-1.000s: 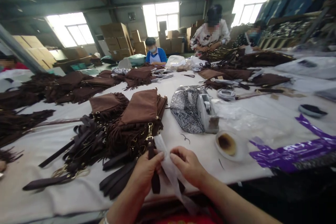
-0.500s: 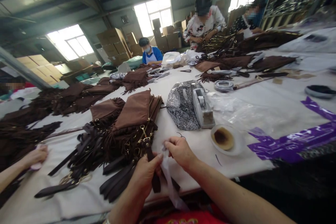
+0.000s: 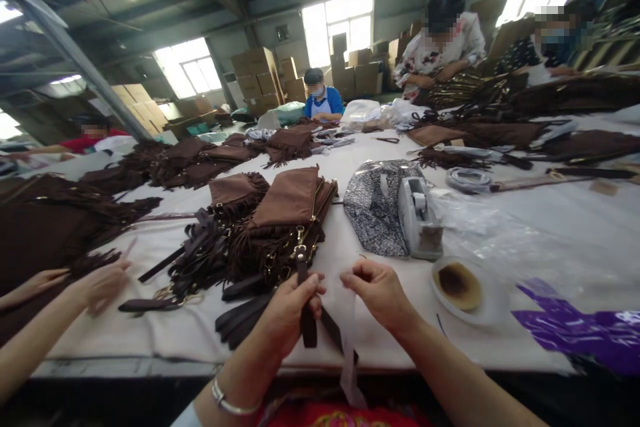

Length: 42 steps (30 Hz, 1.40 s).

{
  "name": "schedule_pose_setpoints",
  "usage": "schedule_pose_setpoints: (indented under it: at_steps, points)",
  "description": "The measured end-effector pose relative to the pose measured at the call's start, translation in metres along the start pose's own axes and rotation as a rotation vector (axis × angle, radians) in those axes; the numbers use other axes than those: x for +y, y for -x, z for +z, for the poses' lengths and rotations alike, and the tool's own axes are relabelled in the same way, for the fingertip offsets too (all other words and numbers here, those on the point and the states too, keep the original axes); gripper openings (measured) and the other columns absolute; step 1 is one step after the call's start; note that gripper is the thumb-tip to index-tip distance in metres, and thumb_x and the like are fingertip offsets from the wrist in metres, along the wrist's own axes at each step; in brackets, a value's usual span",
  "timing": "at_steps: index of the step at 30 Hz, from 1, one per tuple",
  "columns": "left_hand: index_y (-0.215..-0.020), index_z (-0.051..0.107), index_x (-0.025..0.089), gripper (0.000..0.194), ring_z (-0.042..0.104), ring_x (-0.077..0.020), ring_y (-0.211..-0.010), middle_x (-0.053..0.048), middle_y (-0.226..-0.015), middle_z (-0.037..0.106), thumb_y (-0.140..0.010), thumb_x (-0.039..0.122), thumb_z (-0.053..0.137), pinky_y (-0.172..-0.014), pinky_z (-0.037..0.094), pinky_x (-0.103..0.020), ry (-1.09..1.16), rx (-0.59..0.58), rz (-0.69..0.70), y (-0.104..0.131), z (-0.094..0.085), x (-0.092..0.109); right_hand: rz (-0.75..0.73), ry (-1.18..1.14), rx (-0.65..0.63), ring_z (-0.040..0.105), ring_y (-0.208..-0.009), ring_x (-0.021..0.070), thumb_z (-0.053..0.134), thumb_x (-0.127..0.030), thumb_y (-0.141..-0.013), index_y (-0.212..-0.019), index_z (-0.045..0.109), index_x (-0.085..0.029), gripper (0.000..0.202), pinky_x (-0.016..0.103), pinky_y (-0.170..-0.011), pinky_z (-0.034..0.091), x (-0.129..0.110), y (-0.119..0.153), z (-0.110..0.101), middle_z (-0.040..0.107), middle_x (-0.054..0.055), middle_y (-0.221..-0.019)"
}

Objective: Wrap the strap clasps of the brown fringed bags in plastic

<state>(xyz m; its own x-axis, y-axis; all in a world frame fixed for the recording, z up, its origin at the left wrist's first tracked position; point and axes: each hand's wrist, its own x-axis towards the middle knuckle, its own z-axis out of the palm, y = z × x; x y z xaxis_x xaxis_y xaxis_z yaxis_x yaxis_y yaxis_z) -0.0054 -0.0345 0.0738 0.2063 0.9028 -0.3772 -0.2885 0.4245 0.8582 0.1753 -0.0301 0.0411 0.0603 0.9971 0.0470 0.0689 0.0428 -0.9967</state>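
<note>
My left hand [image 3: 283, 313] is closed around a dark brown wrist strap [image 3: 309, 333], which hangs by a gold clasp from a stack of brown fringed pouches [image 3: 287, 199]. To its right, my right hand [image 3: 381, 295] pinches the top of a whitish, see-through strip [image 3: 349, 340] between thumb and fingers. The strip dangles past the table edge towards my lap. A small gap separates my two hands. More dark straps [image 3: 245, 320] lie left of my left hand, under the pouches' fringes.
A tape dispenser [image 3: 421, 220] stands by a black-and-white patterned piece [image 3: 373, 207]. Nearer lies a white dish with a brown-stained pad [image 3: 457, 285]. Purple plastic [image 3: 580, 327] is at right. A co-worker's hands [image 3: 103, 283] reach in at left among brown pieces. Other people work across the table.
The view has swung left, so things sit further right. My right hand, with the strip, has moved apart from my left. The co-worker's second hand has come into view at left.
</note>
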Motion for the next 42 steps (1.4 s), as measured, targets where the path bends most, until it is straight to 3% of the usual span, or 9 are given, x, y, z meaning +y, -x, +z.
schedule_pose_setpoints:
  at_steps: [4,8,10,16,22,27,35,42]
  points:
    - [-0.089,0.069,0.012,0.032,0.061,-0.0149,-0.07,-0.007,-0.082,0.066,-0.073,0.039,0.075,-0.069,0.049,-0.027,-0.107,-0.163,-0.036,0.012,-0.005,0.014,-0.017,0.135,-0.037,0.048,-0.056,0.0124,0.067,-0.04,-0.078,-0.066,0.066,-0.017,0.026,0.023,-0.053,0.037,0.0,0.017,-0.003,0.056,-0.002,-0.057]
    - [-0.085,0.073,0.012,0.027,0.056,-0.012,-0.06,-0.004,-0.072,0.067,-0.071,0.036,0.076,-0.056,0.041,-0.021,-0.437,-0.262,-0.031,0.02,-0.01,0.015,-0.009,0.251,-0.065,0.051,-0.057,0.0131,0.065,-0.038,-0.08,-0.066,0.066,-0.018,0.024,0.023,-0.054,0.039,0.001,0.033,-0.005,0.059,-0.002,-0.059]
    - [-0.085,0.073,0.013,0.026,0.057,-0.0128,-0.058,-0.004,-0.07,0.067,-0.071,0.035,0.076,-0.055,0.041,-0.022,-0.444,-0.282,-0.019,0.022,-0.012,0.018,0.007,0.292,-0.08,0.054,-0.059,0.014,0.064,-0.037,-0.081,-0.068,0.068,-0.018,0.023,0.024,-0.056,0.041,0.001,0.04,-0.004,0.062,-0.001,-0.061]
    - [-0.079,0.072,0.013,0.024,0.06,-0.0155,-0.063,-0.004,-0.071,0.068,-0.066,0.031,0.08,-0.061,0.047,-0.027,-0.251,-0.116,0.181,0.021,-0.007,0.033,0.026,0.336,-0.086,0.058,-0.062,0.0162,0.062,-0.038,-0.082,-0.074,0.072,-0.019,0.023,0.025,-0.057,0.044,-0.003,0.053,0.008,0.066,0.001,-0.065]
    - [-0.072,0.072,0.014,0.016,0.059,-0.0148,-0.066,-0.003,-0.07,0.069,-0.065,0.027,0.078,-0.066,0.048,-0.026,-0.229,0.024,0.311,0.014,-0.005,0.023,0.046,0.314,-0.105,0.06,-0.064,0.0182,0.064,-0.04,-0.081,-0.078,0.073,-0.019,0.023,0.026,-0.06,0.047,-0.01,0.06,0.019,0.069,0.003,-0.068]
    - [-0.071,0.072,0.014,0.013,0.06,-0.0147,-0.065,-0.002,-0.068,0.068,-0.066,0.025,0.077,-0.065,0.049,-0.026,-0.221,0.015,0.306,0.014,-0.011,0.02,0.08,0.291,-0.111,0.061,-0.065,0.0184,0.064,-0.04,-0.08,-0.078,0.073,-0.019,0.022,0.026,-0.061,0.047,-0.01,0.061,0.022,0.07,0.003,-0.07]
    - [-0.076,0.072,0.015,0.015,0.06,-0.0151,-0.068,-0.002,-0.073,0.069,-0.069,0.028,0.076,-0.067,0.049,-0.026,-0.241,0.022,0.344,0.024,-0.017,0.031,0.112,0.32,-0.073,0.057,-0.061,0.0156,0.064,-0.04,-0.08,-0.072,0.071,-0.019,0.024,0.024,-0.057,0.043,-0.008,0.059,0.026,0.066,0.0,-0.064]
    - [-0.078,0.073,0.016,0.012,0.063,-0.0164,-0.071,-0.002,-0.075,0.071,-0.073,0.026,0.074,-0.067,0.049,-0.025,-0.289,0.03,0.385,0.023,-0.015,0.023,0.124,0.336,-0.048,0.052,-0.056,0.0136,0.067,-0.04,-0.077,-0.066,0.066,-0.018,0.024,0.023,-0.052,0.04,-0.008,0.058,0.029,0.061,-0.001,-0.058]
